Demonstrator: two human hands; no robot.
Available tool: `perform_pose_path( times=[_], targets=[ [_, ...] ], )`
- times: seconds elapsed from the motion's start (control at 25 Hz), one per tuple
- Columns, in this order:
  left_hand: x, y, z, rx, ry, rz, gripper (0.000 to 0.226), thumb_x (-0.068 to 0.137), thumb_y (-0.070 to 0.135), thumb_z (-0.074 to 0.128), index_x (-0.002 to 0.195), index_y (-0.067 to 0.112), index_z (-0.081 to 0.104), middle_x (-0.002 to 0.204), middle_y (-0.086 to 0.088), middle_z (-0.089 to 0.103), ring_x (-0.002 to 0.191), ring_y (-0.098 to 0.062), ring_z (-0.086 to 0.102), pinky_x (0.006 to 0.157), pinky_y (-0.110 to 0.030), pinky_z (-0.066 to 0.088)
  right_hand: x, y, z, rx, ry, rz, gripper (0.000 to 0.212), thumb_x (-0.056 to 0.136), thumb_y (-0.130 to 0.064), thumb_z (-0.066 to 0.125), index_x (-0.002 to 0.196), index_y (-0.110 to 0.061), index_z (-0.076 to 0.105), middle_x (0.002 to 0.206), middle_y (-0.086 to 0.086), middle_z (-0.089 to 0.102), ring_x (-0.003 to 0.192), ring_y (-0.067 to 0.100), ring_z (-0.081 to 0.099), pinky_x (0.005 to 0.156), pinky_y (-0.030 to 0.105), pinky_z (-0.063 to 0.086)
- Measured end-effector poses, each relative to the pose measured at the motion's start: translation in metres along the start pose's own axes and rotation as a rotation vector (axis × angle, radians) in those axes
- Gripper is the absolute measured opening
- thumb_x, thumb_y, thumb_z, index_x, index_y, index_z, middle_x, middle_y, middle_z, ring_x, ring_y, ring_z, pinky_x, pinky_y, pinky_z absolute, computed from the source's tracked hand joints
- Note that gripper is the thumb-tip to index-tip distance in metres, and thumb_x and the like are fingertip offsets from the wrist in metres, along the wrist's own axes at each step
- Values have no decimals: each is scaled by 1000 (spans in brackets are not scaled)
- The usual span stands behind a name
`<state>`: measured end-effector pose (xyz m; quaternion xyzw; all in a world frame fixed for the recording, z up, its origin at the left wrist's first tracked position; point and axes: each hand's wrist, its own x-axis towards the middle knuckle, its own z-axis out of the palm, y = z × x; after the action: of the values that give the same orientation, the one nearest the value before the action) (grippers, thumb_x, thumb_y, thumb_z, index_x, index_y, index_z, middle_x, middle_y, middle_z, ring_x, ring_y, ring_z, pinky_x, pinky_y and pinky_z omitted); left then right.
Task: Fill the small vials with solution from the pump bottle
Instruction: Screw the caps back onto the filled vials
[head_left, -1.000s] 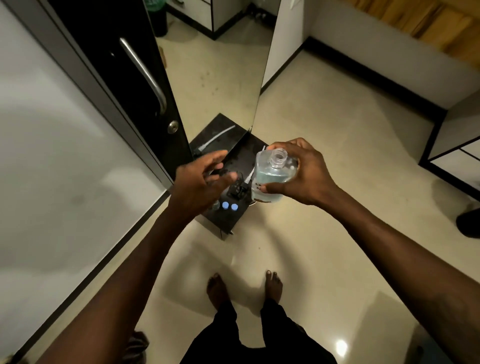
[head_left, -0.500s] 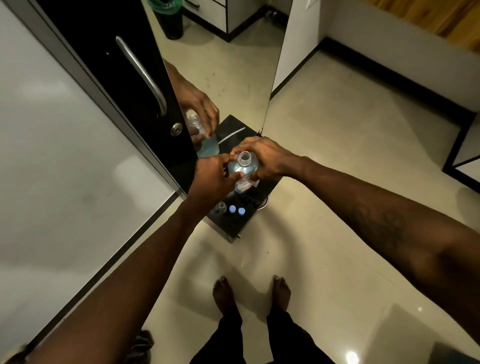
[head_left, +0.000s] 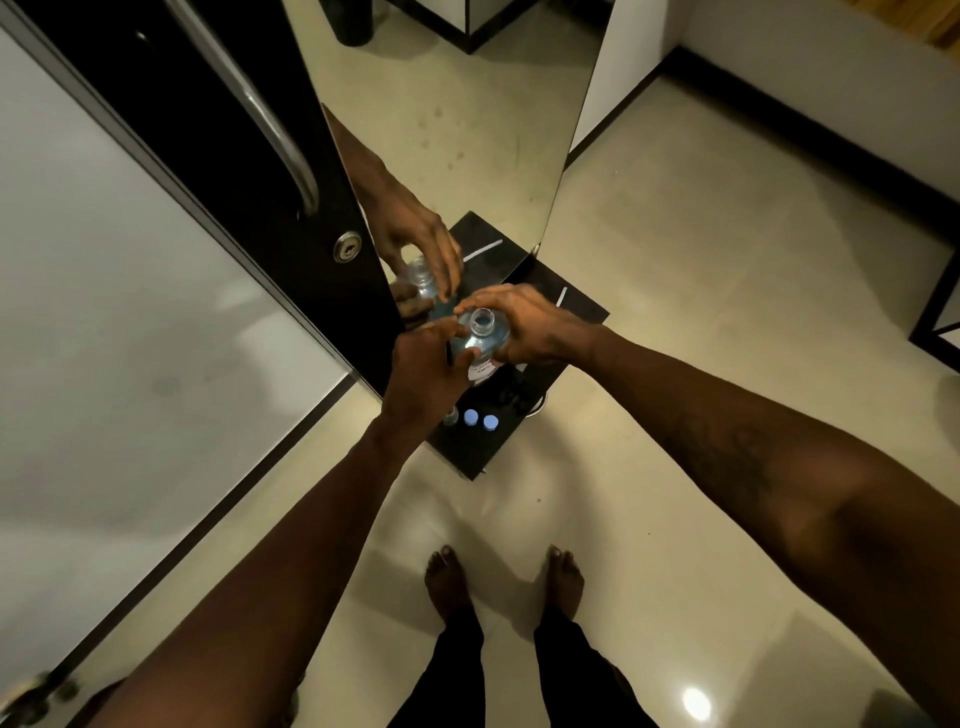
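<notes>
Head view: clear, open-necked plastic bottle of blue solution (head_left: 480, 340) clasped by right hand (head_left: 524, 327) and left hand (head_left: 423, 364) above black stand (head_left: 582, 312), blue-capped small vials (head_left: 480, 420) just below; probable spill if tilted, neck being uncapped.

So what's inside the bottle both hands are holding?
Pale blue liquid shows through the open neck and clear wall of the bottle. The left hand and right hand cover its sides, so the fill level cannot be seen.

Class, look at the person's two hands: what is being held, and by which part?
Both hands, right hand and left hand, hold the clear bottle around its body; its open neck stays free.
</notes>
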<state>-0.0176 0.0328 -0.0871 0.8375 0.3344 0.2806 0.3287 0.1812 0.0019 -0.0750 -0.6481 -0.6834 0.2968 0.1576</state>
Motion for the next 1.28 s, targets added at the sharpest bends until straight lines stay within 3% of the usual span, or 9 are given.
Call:
perform_pose_path(
  times=[0.2, 0.32, 0.44, 0.56, 0.64, 0.8, 0.96, 1.12, 1.28],
  targets=[
    [-2, -2, 2, 30, 69, 11, 24, 89, 10, 80, 107, -4, 70, 109, -19, 76, 103, -18, 68, 93, -15, 48, -2, 1, -2, 12, 24, 25, 73, 74, -21, 86, 139, -14, 55, 134, 10, 59, 125, 23, 54, 107, 36, 46],
    [-21, -8, -6, 16, 118, -98, 17, 94, 10, 75, 107, 0, 71, 105, -15, 76, 97, -9, 64, 84, -1, 45, -14, 1, -2, -10, 104, 93, 92, 71, -23, 88, 151, -16, 43, 149, 11, 51, 138, 26, 47, 115, 32, 33],
    [-59, -21, -18, 71, 145, -309, 21, 93, 5, 70, 114, 6, 74, 104, -9, 78, 91, -16, 73, 83, -14, 53, -46, -1, 7, 60, 295, 222, 91, 73, -19, 89, 151, -19, 44, 149, 8, 52, 134, 20, 50, 109, 25, 35],
    [-92, -51, -20, 72, 34, -545, 46, 87, 2, 76, 131, 11, 68, 117, -9, 76, 99, -25, 75, 92, -34, 59, -83, -1, 51, 154, 579, 370, 50, 75, -14, 86, 122, -16, 69, 108, 5, 71, 91, 14, 67, 84, 29, 59],
    [-101, -69, -14, 63, -106, -567, 64, 81, 1, 81, 141, 11, 60, 124, -12, 73, 106, -27, 74, 95, -42, 59, -97, -1, 84, 185, 494, 456, 33, 77, -13, 83, 110, -15, 76, 95, 3, 73, 81, 15, 68, 78, 36, 60],
    [-98, -87, 2, -28, -135, -448, 73, 74, -4, 87, 141, 4, 59, 120, -15, 75, 109, -29, 73, 90, -44, 62, -103, 0, 135, 192, 166, 447, 43, 83, -20, 80, 125, -19, 71, 114, 4, 73, 99, 21, 68, 85, 38, 59],
    [-87, -102, 16, -20, -115, -253, 62, 77, 4, 88, 133, -1, 64, 110, -16, 78, 95, -24, 76, 84, -31, 60, -88, 3, 146, 167, 170, 401, 43, 85, -17, 78, 127, -16, 68, 116, 6, 73, 100, 23, 67, 82, 26, 48],
    [-85, -105, 28, -27, -141, -238, 52, 80, 18, 81, 128, 1, 68, 106, -15, 79, 94, -30, 77, 85, -26, 54, -74, 8, 146, 130, 125, 395, 39, 86, -18, 75, 125, -16, 69, 117, 6, 73, 103, 26, 66, 82, 23, 43],
    [-89, -110, 34, 17, -87, -268, 42, 82, 8, 85, 122, 3, 72, 97, -12, 80, 86, -29, 77, 79, -15, 47, -67, 13, 157, 117, 36, 444, 33, 93, -17, 67, 126, -12, 69, 120, 12, 71, 109, 29, 63, 86, 25, 42]
  ],
)
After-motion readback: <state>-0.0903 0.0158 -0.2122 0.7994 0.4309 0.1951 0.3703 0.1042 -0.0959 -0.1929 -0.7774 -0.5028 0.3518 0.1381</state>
